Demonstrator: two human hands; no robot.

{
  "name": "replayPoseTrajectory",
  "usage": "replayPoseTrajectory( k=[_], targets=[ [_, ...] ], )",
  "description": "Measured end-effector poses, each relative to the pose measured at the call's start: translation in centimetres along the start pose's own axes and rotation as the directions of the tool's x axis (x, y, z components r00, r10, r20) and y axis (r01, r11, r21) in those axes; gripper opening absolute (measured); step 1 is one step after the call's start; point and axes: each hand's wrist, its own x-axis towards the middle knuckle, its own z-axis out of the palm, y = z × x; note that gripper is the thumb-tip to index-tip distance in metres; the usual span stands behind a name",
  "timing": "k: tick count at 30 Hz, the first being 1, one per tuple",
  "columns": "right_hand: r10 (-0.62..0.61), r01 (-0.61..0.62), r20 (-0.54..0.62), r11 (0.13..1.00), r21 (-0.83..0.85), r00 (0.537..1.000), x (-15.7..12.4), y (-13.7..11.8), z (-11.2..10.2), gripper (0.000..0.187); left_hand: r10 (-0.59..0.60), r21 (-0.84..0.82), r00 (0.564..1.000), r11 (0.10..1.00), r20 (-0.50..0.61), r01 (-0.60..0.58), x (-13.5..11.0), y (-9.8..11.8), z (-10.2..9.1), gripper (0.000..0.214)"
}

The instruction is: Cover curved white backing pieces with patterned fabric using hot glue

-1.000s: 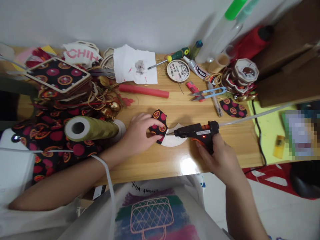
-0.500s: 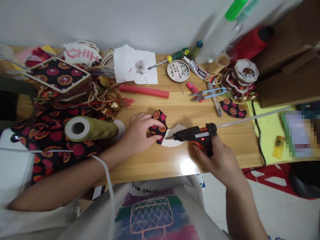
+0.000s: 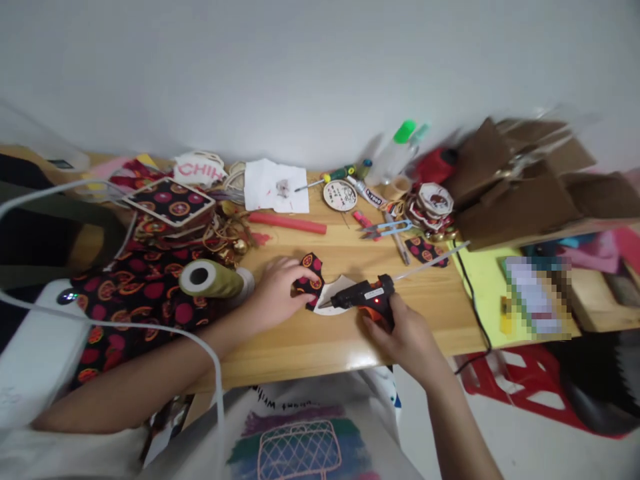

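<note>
My left hand (image 3: pixel 276 291) presses down with curled fingers on a small black fabric piece with red and orange circles (image 3: pixel 309 283), folded over a white card shape (image 3: pixel 334 299) on the wooden table (image 3: pixel 310 340). My right hand (image 3: pixel 400 330) is wrapped round the grip of a black hot glue gun (image 3: pixel 364 294), whose nozzle points left at the edge where fabric meets card. A clear glue stick (image 3: pixel 430 261) sticks out of the gun's back toward the right.
A green ribbon spool (image 3: pixel 210 279) lies left of my left hand on patterned cloth (image 3: pixel 135 300). Behind lie a red stick (image 3: pixel 287 223), blue snips (image 3: pixel 387 228), a screwdriver (image 3: pixel 325 179), a round badge (image 3: pixel 339 195), a glue tube and stacked fabric-covered coasters (image 3: pixel 170 203). Cardboard boxes (image 3: pixel 520 193) stand right.
The head camera has pulled back and tilted up, so more wall and room show. The glue gun has slid left, its nozzle closer to the fabric edge. My left hand stays on the fabric.
</note>
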Motion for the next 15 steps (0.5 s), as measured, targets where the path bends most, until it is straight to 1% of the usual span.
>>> replayPoseTrajectory(
  k=[4, 9, 12, 14, 15],
  targets=[
    [0.028, -0.028, 0.023, 1.000, -0.009, 0.999, 0.0, -0.3, 0.1, 0.025, 0.056, 0.037, 0.998, 0.998, -0.037, -0.055, 0.1, 0.3, -0.3, 0.024],
    [0.014, -0.014, -0.020, 1.000, -0.025, 1.000, -0.2, -0.7, 0.2, 0.020, 0.124, 0.102, 0.988, 0.988, -0.088, -0.115, -0.3, 0.4, -0.4, 0.020],
    [0.011, -0.012, -0.035, 0.999, -0.030, 0.999, -0.4, -0.9, 0.2, 0.021, 0.148, 0.175, 0.972, 0.978, -0.185, -0.116, -1.6, 1.1, -0.3, 0.024],
    [0.020, -0.021, -0.038, 0.999, -0.028, 0.999, -0.4, -1.1, 0.1, 0.023, 0.175, 0.217, 0.952, 0.969, -0.251, -0.121, -3.1, 2.4, -0.2, 0.026],
    [0.027, -0.028, -0.036, 0.999, -0.024, 0.999, -0.5, -1.2, 0.1, 0.023, 0.209, 0.236, 0.934, 0.961, -0.290, -0.141, -4.1, 3.3, -0.2, 0.026]
  ],
)
